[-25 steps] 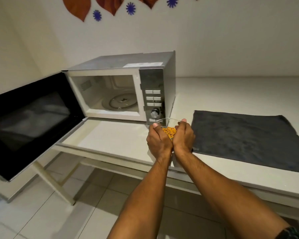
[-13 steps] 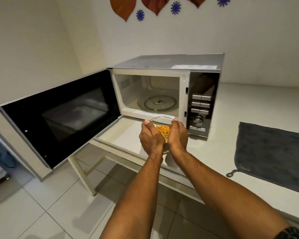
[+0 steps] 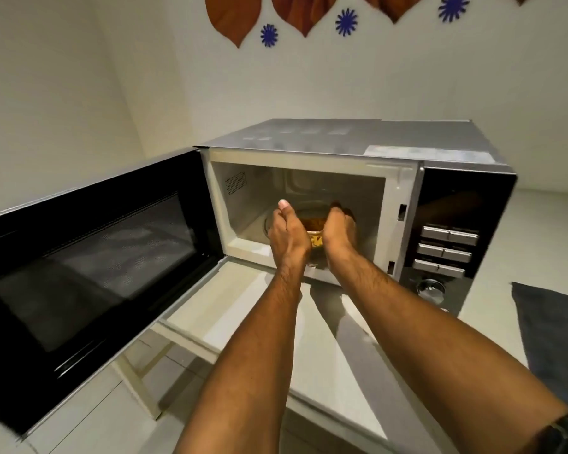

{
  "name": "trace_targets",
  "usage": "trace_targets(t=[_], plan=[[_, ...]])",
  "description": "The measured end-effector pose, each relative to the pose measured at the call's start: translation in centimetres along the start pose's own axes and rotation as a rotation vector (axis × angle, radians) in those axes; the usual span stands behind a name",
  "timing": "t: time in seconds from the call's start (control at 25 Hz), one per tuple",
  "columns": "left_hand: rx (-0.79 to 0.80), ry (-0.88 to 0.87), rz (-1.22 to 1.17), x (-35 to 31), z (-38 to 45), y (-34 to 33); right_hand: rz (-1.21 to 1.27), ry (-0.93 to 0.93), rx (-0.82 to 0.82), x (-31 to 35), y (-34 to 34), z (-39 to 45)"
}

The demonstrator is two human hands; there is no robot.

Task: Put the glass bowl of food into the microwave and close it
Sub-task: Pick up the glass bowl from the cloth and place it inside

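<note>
two hands, left hand (image 3: 287,235) and right hand (image 3: 338,231), each keep a closed grip on the clear glass bowl of orange food (image 3: 316,239) between them, just inside the open silver microwave (image 3: 341,149); next, i judge, lower it onto the turntable beneath, let go, then swing shut the black door (image 3: 89,257) out to the left.

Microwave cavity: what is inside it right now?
Both hands, left and right, hold the glass bowl of food inside the microwave. They cover most of the bowl and turntable, so contact cannot be judged.
</note>
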State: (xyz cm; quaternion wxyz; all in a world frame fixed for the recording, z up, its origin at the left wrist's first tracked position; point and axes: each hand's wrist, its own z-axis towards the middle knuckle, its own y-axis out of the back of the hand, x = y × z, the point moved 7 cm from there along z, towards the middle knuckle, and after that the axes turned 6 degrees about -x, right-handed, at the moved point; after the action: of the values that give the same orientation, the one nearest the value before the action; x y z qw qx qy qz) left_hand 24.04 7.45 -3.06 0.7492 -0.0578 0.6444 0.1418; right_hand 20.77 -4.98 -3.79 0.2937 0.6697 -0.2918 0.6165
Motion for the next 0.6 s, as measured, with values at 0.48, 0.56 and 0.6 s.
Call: trace_targets(t=[0.48,0.56,0.6], plan=[[0.28,0.222,-0.209,3.2,8.2,-8.5,-0.111,0.06,-0.129,-1.1,-3.7,9.1],[0.287,0.195,-0.219,3.7,8.7,-9.0,-0.123,0.05,-0.13,-1.1,-3.9,9.7],[0.289,0.198,-0.234,3.9,8.8,-9.1,-0.126,0.05,-0.137,-1.0,-4.0,10.0]])
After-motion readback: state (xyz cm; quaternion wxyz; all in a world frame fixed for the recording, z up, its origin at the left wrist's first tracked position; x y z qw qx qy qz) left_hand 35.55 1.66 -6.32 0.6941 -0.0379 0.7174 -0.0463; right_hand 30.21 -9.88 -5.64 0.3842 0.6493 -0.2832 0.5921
